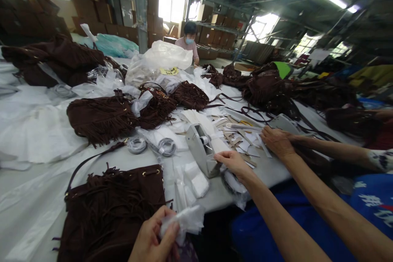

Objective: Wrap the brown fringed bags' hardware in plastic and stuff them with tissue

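My left hand (158, 233) is closed on a crumpled piece of translucent white plastic wrapping (184, 223), low in the middle of the head view. Beside it lies a dark brown fringed handbag (113, 208) with a strap. My right hand (235, 166) reaches to a grey tape dispenser (201, 153). Thumb and forefinger are pinched together at the dispenser's side; whatever is between them is too small to make out. A small white packet (198, 180) lies just left of the dispenser.
A co-worker's hands (278, 141) are close on the right, near scattered card strips (245, 141). Coiled grey cords (167, 146) and more brown fringed bags (102, 118) lie farther back. Another person (188, 43) is across the table, behind a large plastic bag (162, 59).
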A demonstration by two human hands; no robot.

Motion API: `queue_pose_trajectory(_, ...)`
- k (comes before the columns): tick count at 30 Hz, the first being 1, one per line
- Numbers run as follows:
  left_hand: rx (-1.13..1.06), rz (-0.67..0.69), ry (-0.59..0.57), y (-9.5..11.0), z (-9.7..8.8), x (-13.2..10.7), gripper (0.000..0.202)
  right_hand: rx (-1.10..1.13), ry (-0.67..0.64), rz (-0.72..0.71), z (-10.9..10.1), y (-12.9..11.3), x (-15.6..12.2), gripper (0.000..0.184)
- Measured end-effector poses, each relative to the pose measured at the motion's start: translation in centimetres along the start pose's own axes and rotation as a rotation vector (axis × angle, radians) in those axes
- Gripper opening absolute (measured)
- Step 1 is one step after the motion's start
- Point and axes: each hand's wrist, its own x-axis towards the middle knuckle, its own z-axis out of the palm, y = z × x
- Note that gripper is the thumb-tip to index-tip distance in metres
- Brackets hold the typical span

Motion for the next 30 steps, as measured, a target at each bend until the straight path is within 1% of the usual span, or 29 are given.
queue_pose_trajectory(3, -0.002, 0.009, 0.023, 0.0, 0.1, 0.1, 0.044, 0.037, 0.06, -0.001, -0.4, -0.1, -0.8, 0.031)
queue_pose_trajectory(6, -0.02, 0.01, 0.036, 0.4, 0.2, 0.4, 0.044, 0.069, 0.153, -0.047, -1.1, 0.0, -2.2, 0.034)
queue_pose_trajectory(8, -0.043, 0.032, 0.044, 0.6, 0.3, 0.6, 0.044, 0.075, 0.183, -0.06, -1.0, 0.8, -3.4, 0.037)
queue_pose_trajectory(10, -0.06, 0.058, 0.056, 0.7, 0.4, 0.9, 0.042, 0.025, 0.182, -0.043, -0.4, 2.0, -4.4, 0.039)
queue_pose_trajectory(12, -0.066, 0.072, 0.061, 0.6, 0.4, 1.2, 0.041, -0.054, 0.202, -0.03, 0.3, 3.5, -5.0, 0.036)
queue_pose_trajectory(15, -0.067, 0.031, 0.038, 0.4, 0.3, 1.5, 0.041, -0.141, 0.298, -0.051, 0.6, 5.1, -5.4, 0.025)
queue_pose_trajectory(17, -0.033, 0.006, 0.04, 0.2, 0.3, 1.6, 0.04, -0.175, 0.351, -0.058, 0.3, 5.1, -6.3, 0.021)
queue_pose_trajectory(18, 0.011, 0.013, 0.045, 0.2, 0.4, 1.7, 0.039, -0.172, 0.35, -0.062, 0.3, 4.7, -7.1, 0.021)
queue_pose_trajectory(19, 0.074, 0.041, 0.052, 0.2, 0.4, 1.7, 0.036, -0.146, 0.319, -0.07, 0.3, 4.1, -8.2, 0.021)
queue_pose_trajectory(20, 0.152, 0.087, 0.059, 0.1, 0.6, 1.7, 0.032, -0.096, 0.255, -0.078, 0.6, 3.4, -9.4, 0.023)
queue_pose_trajectory(23, 0.434, 0.304, 0.042, -0.5, 0.9, 1.7, 0.022, 0.145, -0.075, -0.067, 2.5, 0.8, -13.5, 0.03)
queue_pose_trajectory(24, 0.519, 0.388, 0.024, -0.8, 1.0, 1.7, 0.02, 0.213, -0.161, -0.051, 3.4, 0.1, -14.6, 0.032)
queue_pose_trajectory(25, 0.597, 0.471, -0.001, -1.2, 1.0, 1.6, 0.019, 0.267, -0.213, -0.031, 4.3, -0.4, -15.5, 0.034)
queue_pose_trajectory(26, 0.667, 0.55, -0.027, -1.6, 0.9, 1.6, 0.021, 0.307, -0.239, -0.006, 5.3, -0.6, -16.1, 0.036)
queue_pose_trajectory(28, 0.781, 0.677, -0.069, -2.3, 0.7, 1.5, 0.025, 0.351, -0.218, 0.048, 6.8, -0.6, -16.8, 0.039)
queue_pose_trajectory(30, 0.864, 0.749, -0.086, -2.8, 0.4, 1.3, 0.029, 0.352, -0.181, 0.095, 7.8, -0.1, -16.9, 0.041)
